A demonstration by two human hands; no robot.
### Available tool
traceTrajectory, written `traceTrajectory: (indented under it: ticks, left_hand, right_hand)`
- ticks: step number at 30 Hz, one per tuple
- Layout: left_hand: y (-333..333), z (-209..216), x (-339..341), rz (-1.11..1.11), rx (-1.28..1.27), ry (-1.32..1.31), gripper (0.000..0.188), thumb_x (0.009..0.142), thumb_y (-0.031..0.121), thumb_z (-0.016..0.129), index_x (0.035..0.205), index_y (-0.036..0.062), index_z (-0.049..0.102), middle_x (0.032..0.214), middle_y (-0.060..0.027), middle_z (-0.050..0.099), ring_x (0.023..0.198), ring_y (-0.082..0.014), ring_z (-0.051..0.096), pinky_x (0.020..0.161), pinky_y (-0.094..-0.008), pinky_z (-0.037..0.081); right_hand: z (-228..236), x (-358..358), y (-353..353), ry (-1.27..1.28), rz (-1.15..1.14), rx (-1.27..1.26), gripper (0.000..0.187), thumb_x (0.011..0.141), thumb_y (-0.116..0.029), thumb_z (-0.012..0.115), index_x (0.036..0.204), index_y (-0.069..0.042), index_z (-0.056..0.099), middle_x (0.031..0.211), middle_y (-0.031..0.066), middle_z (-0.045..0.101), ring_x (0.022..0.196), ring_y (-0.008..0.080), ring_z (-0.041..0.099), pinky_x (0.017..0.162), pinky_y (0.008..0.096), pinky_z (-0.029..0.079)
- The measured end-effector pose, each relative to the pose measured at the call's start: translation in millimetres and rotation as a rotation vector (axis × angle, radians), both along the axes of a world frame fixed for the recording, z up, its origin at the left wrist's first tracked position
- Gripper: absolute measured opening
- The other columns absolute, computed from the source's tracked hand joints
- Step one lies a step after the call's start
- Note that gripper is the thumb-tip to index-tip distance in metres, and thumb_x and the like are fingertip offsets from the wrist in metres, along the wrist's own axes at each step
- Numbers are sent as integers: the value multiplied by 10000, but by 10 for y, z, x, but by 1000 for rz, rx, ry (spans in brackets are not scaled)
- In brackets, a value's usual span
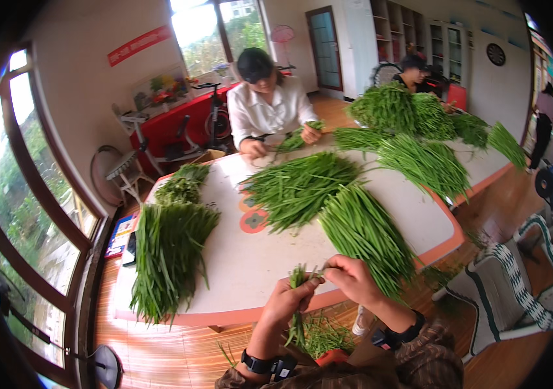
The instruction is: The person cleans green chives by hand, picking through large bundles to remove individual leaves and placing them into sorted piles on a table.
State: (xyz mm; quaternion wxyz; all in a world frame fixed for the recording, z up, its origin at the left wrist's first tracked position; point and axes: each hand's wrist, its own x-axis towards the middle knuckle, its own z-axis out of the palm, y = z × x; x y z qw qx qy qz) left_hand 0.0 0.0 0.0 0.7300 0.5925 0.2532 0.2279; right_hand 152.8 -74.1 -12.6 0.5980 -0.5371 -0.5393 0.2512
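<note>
My left hand (291, 297) is closed around a small bunch of green chives (297, 279) at the table's near edge, its long leaves hanging below the fist. Close against it, my right hand (353, 280) pinches at the end of the bunch; exactly what lies between its fingertips is too small to tell apart. Just beyond my right hand, a thick pile of chives (368, 236) reaches over the table edge. Loose green scraps (325, 337) lie below my hands.
The white table (250, 259) also bears a left pile of chives (172, 253), a middle pile (302, 188) and several at the far right. Opposite, a person (270, 110) in white handles chives; another person (414, 72) sits farther back. A chair (493, 292) stands at right.
</note>
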Motion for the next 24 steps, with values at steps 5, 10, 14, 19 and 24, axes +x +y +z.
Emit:
traceTrajectory:
  ticks: [5, 10, 14, 19, 24]
  left_hand:
    - [-76, -66, -138, -22, -15, 18, 189, 868, 158, 528, 927, -15, 574, 528, 28, 420, 428, -59, 364, 397, -214, 283]
    - [-58, 212, -580, -31, -12, -34, 217, 889, 188, 504, 962, -9, 553, 540, 26, 425, 434, -61, 389, 415, -209, 320]
    - [73, 433, -1023, 34, -41, -111, 220, 889, 157, 479, 967, -48, 500, 537, -17, 438, 417, -92, 427, 394, -215, 336]
    - [306, 651, -1668, 255, 43, -109, 194, 871, 131, 478, 942, -49, 466, 512, -72, 454, 370, -140, 420, 353, -239, 330]
    - [873, 1041, -2117, 580, 261, 92, 193, 872, 193, 514, 915, 8, 550, 529, -14, 469, 395, -100, 434, 368, -232, 328]
  right_hand:
    - [39, 123, 108, -540, -444, 287, 60, 755, -68, 551, 774, -14, 533, 733, 113, 546, 675, 254, 516, 601, 346, 413]
    - [-9, 47, 78, -403, -94, 2, 123, 782, -150, 579, 791, -27, 578, 703, 100, 569, 622, 250, 544, 544, 357, 432]
    - [-208, 18, 4, -504, 319, -203, 167, 768, -208, 617, 839, -57, 615, 697, 77, 612, 591, 210, 579, 546, 327, 467]
    - [-339, -159, 42, -543, 202, 9, 200, 745, -194, 633, 881, -49, 608, 725, 85, 613, 617, 242, 580, 586, 315, 479]
    - [-616, -129, 167, -215, -97, -62, 133, 745, -153, 620, 786, -27, 609, 678, 98, 587, 570, 195, 569, 532, 287, 454]
